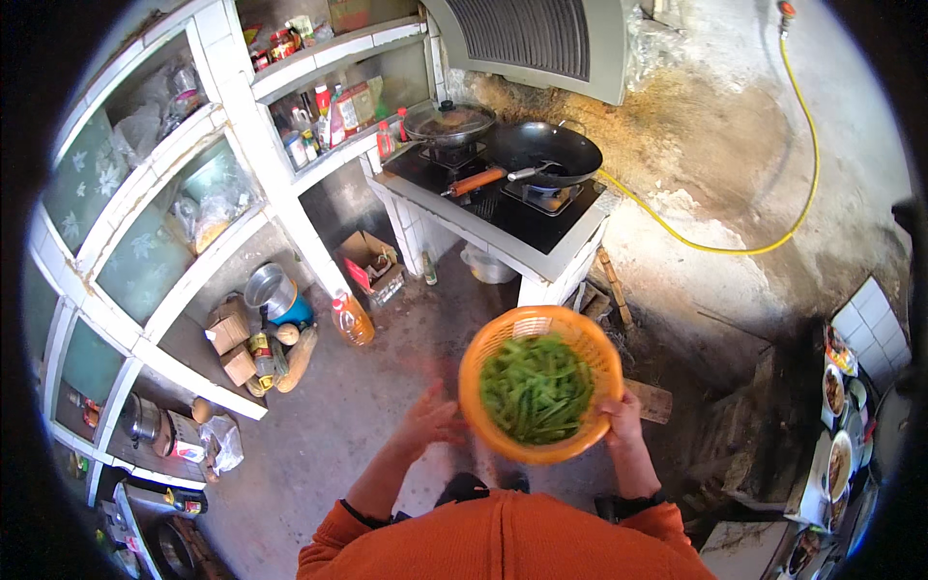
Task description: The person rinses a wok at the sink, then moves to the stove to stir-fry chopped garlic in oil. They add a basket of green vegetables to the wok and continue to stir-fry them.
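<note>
An orange plastic colander point(470, 377) is in front of my body, above the floor. It holds a heap of cut green vegetable pieces point(536, 388), perhaps beans or peppers. My right hand point(622, 420) grips its right rim, thumb over the edge. Close beside the left rim is my left hand point(433, 419), blurred, fingers spread; it looks free of the colander, though contact at the fingertips is hard to judge. Beyond the colander, a black wok point(547, 148) sits on the right burner of a gas stove point(478, 206), a metal-handled utensil point(533, 171) resting inside it.
A lidded pan point(449, 125) occupies the left burner under a range hood point(533, 36). A yellow gas hose point(725, 250) loops along the wall. On the floor to the left stands an oil bottle point(353, 320). Tiled shelves point(196, 304) line the left; bowls of food point(839, 464) are at right.
</note>
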Motion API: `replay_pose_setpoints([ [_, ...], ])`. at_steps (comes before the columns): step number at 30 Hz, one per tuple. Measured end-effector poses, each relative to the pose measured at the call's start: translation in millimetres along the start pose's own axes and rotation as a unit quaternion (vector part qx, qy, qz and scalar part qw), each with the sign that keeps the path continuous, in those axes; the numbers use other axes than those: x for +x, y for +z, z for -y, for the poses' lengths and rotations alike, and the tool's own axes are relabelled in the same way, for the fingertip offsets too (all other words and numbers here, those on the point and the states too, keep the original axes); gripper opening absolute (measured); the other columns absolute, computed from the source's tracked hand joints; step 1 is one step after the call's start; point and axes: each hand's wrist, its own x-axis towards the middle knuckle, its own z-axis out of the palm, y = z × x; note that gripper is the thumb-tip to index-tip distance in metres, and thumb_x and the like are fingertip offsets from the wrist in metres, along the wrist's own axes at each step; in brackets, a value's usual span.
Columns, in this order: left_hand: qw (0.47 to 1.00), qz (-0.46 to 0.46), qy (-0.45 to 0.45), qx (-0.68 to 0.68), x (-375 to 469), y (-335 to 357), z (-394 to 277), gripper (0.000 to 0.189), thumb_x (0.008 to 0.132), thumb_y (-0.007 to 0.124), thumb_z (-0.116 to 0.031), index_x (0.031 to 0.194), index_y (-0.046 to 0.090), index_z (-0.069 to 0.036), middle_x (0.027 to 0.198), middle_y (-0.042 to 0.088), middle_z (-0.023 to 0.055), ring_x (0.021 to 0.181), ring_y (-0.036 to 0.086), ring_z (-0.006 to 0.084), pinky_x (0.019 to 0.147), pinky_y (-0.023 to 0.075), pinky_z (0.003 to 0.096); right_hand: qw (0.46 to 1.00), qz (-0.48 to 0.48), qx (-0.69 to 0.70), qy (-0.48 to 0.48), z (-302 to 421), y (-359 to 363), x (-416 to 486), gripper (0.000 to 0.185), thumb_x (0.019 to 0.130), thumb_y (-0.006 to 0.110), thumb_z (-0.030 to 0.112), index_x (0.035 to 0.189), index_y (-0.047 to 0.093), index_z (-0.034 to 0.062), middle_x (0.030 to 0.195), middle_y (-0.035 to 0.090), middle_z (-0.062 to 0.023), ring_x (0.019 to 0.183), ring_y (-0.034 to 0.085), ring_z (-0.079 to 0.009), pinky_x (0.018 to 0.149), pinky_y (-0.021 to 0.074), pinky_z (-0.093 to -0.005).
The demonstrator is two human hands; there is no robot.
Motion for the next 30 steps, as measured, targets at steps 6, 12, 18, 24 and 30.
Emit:
replay_pose_setpoints([
  [6,0.993,-0.018,0.007,0.118,96,-47,-80,0.049,0.086,0.055,-0.017,0.127,0.033,-0.002,0.100,0.058,0.0142,0.084,0.061,0.0218,0.067,0.0522,0.0313,0.967,-0.204,0.017,-0.150,40,-20,47,0.034,0.062,0.049,-0.009,0.095,0.054,-0.0031,0.078,0.055,-0.0083,0.064,0.056,-0.0192,0.058,0.0485,-0.0313],
  [12,0.957,0.274,0.035,0.090,177,-53,-185,0.041,0.086,0.053,-0.018,0.121,0.041,-0.001,0.105,0.056,0.0156,0.092,0.059,0.0260,0.077,0.0503,0.0387,0.939,-0.232,0.018,-0.254,128,51,56,0.041,0.062,0.046,-0.005,0.103,0.051,-0.0046,0.090,0.057,-0.0110,0.076,0.059,-0.0210,0.067,0.0512,-0.0314],
  [18,0.916,0.374,0.135,-0.046,225,-55,-278,0.037,0.088,0.049,-0.022,0.117,0.042,0.000,0.106,0.055,0.0140,0.095,0.056,0.0226,0.080,0.0479,0.0361,0.967,-0.069,0.050,-0.242,205,189,106,0.045,0.064,0.051,-0.003,0.108,0.048,-0.0062,0.096,0.058,-0.0154,0.085,0.059,-0.0237,0.079,0.0492,-0.0352],
  [24,0.942,0.080,0.309,-0.098,235,-89,-342,0.046,0.093,0.032,-0.035,0.115,0.046,0.003,0.106,0.057,0.0120,0.093,0.058,0.0177,0.080,0.0460,0.0304,0.991,0.094,-0.057,-0.082,204,294,217,0.036,0.062,0.058,-0.004,0.098,0.054,-0.0039,0.083,0.059,-0.0089,0.069,0.058,-0.0181,0.064,0.0482,-0.0276],
  [30,0.923,-0.032,0.356,0.140,221,-117,-373,0.033,0.076,0.057,-0.012,0.104,0.053,0.005,0.090,0.062,0.0092,0.077,0.061,0.0148,0.069,0.0484,0.0244,0.969,0.228,-0.094,-0.022,178,352,313,0.022,0.065,0.066,0.000,0.084,0.055,0.0000,0.076,0.058,-0.0058,0.063,0.055,-0.0133,0.058,0.0462,-0.0237],
])
